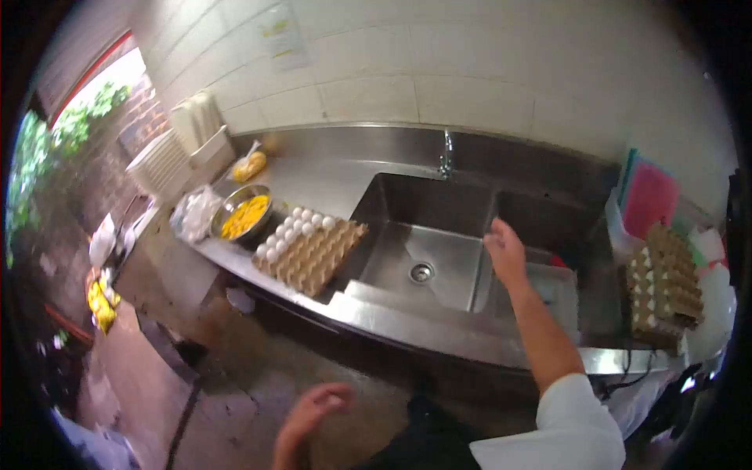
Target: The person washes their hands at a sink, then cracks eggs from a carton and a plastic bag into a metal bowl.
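Observation:
My right hand (505,249) is raised over the divider between the two sink basins, its fingers curled; I cannot make out anything in it. Lower down, in front of the counter, is my left hand (325,403), blurred, with its fingers bent and nothing visible in it. A cardboard egg tray (313,254) rests on the counter left of the sink, with white eggs (291,231) along its back and left side and bare cups elsewhere. Beside it stands a metal bowl (269,210) of yolks (246,216), next to a plastic bag (196,213) of white things.
A faucet (446,153) rises behind the left basin (421,243). Stacked egg trays (664,286) stand at the right end, near colored boards (650,196). A yellow bag (250,165) and white racks (160,166) are at the back left.

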A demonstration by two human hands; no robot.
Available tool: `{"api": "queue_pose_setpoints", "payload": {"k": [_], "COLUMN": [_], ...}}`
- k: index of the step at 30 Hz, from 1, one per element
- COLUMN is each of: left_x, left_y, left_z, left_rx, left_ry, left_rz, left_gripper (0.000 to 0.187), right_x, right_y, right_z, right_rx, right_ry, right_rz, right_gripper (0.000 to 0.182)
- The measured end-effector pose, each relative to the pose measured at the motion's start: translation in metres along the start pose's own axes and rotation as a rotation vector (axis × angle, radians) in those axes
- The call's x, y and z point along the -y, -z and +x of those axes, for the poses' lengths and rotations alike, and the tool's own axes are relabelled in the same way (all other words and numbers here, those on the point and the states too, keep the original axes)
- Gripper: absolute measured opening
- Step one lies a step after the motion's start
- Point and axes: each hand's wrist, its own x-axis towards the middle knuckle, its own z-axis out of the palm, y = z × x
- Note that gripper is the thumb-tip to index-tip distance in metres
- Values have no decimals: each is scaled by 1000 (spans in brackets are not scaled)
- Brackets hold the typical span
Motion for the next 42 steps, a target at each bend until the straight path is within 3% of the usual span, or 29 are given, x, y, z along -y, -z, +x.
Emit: {"api": "queue_pose_setpoints", "payload": {"k": [2,3,4,6,8,10,12,13,15,16,18,19,21,22,24,25,27,28,29,30,31,33,34,35,37,38,39,40,42], "left_x": [-15,-33,-51,-101,-129,-151,-183,-200,-209,-209,-202,-196,-177,-165,-142,-137,-138,-142,-143,-139,-130,-115,-110,-107,-163,-177,-188,-196,-209], "left_y": [-22,-49,-35,-3,12,17,9,-4,-26,-39,-67,-79,-102,-108,-118,-124,-133,-141,-147,-150,-151,-132,-106,-94,-143,-160,-171,-174,-178], "left_z": [-23,78,89,132,171,213,274,305,375,409,457,478,508,520,543,558,586,597,606,617,629,657,675,687,651,647,647,647,646], "left_rx": [74,189,185,338,400,444,451,390,366,330,238,125,96,56,38,9,57,151,238,241,354,444,669,890,317,198,84,84,-28], "left_ry": [90,236,252,141,104,88,122,145,154,140,168,198,263,329,399,425,413,349,287,301,248,209,272,336,289,138,-21,-8,39], "left_rz": [127,64,60,53,-70,-202,-67,-7,33,45,-53,-151,-204,-267,-315,-385,-437,-684,-927,-932,-991,-1059,-865,-665,-285,-268,-248,-245,-113], "left_gripper": [46,40,40,43,44,45,50,52,49,49,52,55,61,67,75,82,86,78,71,71,56,44,36,32,29,26,28,28,20], "right_x": [15,-55,-81,-78,-77,-50,-70,-81,-99,-103,-113,-108,-101,-112,-130,-130,-124,-118,-112,-107,-106,-104,-102,-95,-85,-99,-123,-126,-111], "right_y": [-24,-23,-55,-94,-110,-134,-152,-160,-152,-145,-137,-140,-155,-157,-151,-140,-119,-114,-113,-110,-108,-109,-111,-113,-115,-119,-123,-123,-106], "right_z": [-12,80,109,196,254,288,305,307,288,286,283,291,309,310,306,296,266,258,249,242,239,234,230,229,233,234,235,233,226], "right_rx": [-214,-142,-131,-153,-376,-203,373,445,111,90,-487,-506,-247,-262,190,179,-213,-221,-239,-256,-266,20,158,144,-148,-150,-255,-337,-219], "right_ry": [-30,-137,-148,-113,-58,-187,-160,-148,-133,-135,-131,-140,190,158,-72,-77,-698,-699,-807,-905,-918,-946,-960,-986,-849,-868,-527,-171,-211], "right_rz": [104,-36,-177,-295,-421,-453,-305,-248,-34,-45,-328,-324,-488,-485,-31,-42,808,796,1137,1482,1474,1419,1399,1410,633,639,173,-287,-319], "right_gripper": [67,67,66,66,67,61,53,47,49,49,53,53,53,53,46,46,31,31,26,25,25,31,36,36,36,36,34,34,30]}}
